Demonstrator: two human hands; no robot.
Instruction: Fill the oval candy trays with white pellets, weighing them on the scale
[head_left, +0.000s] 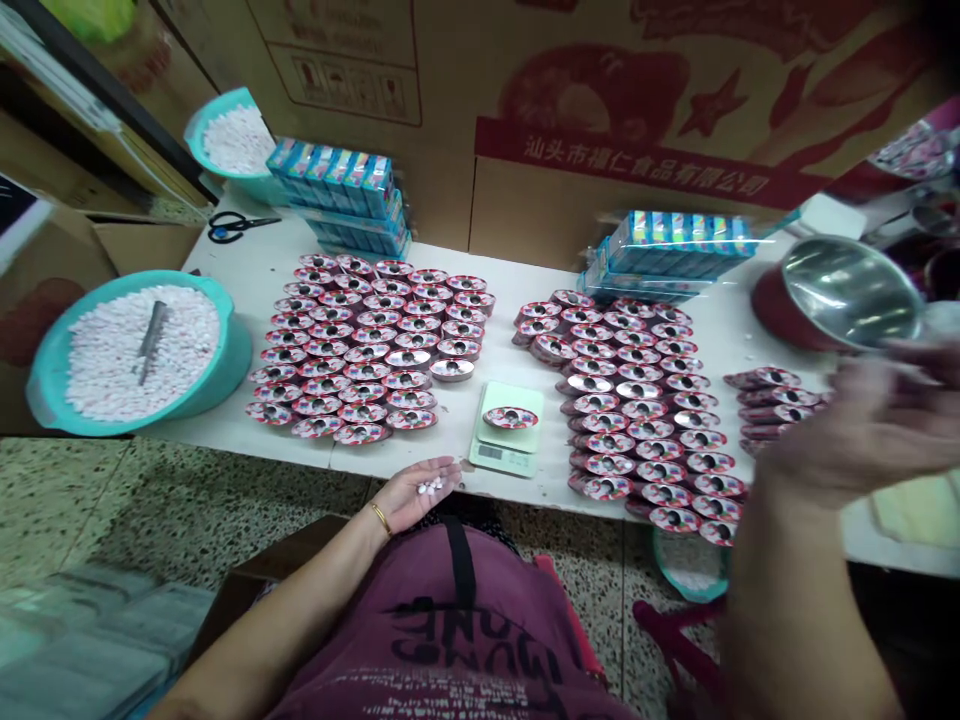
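My left hand (409,495) is palm up at the table's front edge, holding several small white candies (430,488) in its cupped palm. Just beyond its fingers is a pale green digital scale (502,457). A single red-and-white oval pack (511,418) rests on the scale's plate. On the right, my right hand (855,430) is raised near the steel bowl (840,295); its fingers are smeared by motion, and whether they hold anything is unclear. Oval packs stand in tight rows left (367,352) and right (637,410) of the scale, with a few more packs (784,412) beside my right hand.
A turquoise basin (236,345) of white candies with a metal scoop (152,335) stands on the left. Behind are blue boxes (337,190), more blue boxes (675,250), scissors (240,226) and a large carton (525,200). A teal basin (694,570) sits below the table.
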